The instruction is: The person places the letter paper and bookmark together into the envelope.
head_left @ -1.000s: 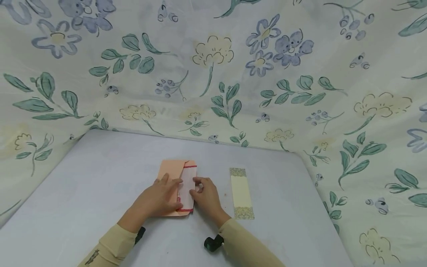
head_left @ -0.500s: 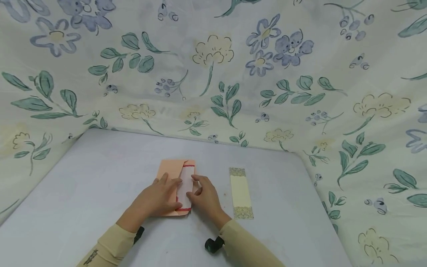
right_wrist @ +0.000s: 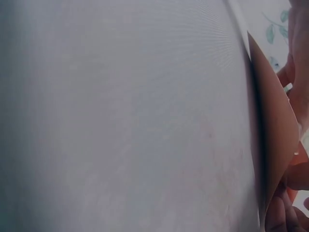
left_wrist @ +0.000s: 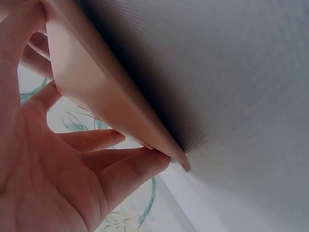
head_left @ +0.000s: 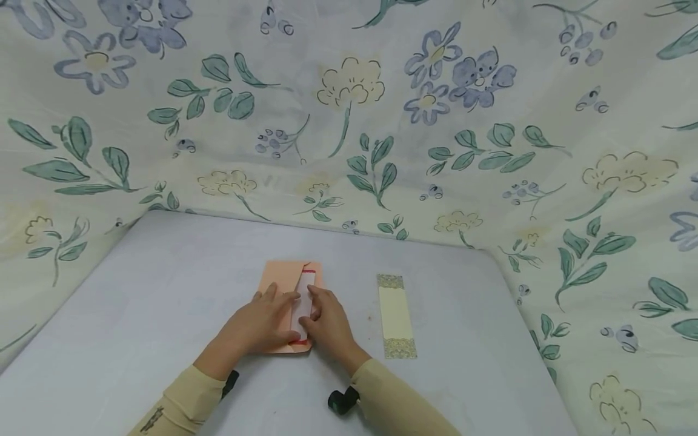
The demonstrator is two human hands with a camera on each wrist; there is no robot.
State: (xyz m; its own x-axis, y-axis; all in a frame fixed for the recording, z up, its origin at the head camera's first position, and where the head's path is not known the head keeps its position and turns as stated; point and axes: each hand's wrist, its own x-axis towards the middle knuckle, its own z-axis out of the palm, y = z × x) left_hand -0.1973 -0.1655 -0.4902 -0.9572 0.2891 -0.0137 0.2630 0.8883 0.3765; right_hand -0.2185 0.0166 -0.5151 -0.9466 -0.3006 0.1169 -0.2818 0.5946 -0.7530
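A peach paper envelope (head_left: 279,276) lies on the white table, its opening facing right. Across its front rests my left hand (head_left: 253,324), fingers spread, thumb and fingertips at the mouth edge. A white card (head_left: 303,306) with red bands at both ends is partly inside the envelope. My right hand (head_left: 329,322) pinches the card's right edge between thumb and fingers. In the left wrist view, the left fingertips touch the raised edge of the envelope (left_wrist: 96,79). The right wrist view catches the envelope (right_wrist: 276,116) side-on, with fingers partly cut off at the frame edge.
To the right of the envelope lies a cream paper strip (head_left: 397,315) with patterned ends. The white table (head_left: 463,339) meets floral fabric (head_left: 349,121) at the back and sides. Dark wrist devices (head_left: 342,401) sit by the sleeves.
My right hand has moved left, and the white card has slid farther into the envelope, so a narrower part shows. The left hand stays in place on the envelope.
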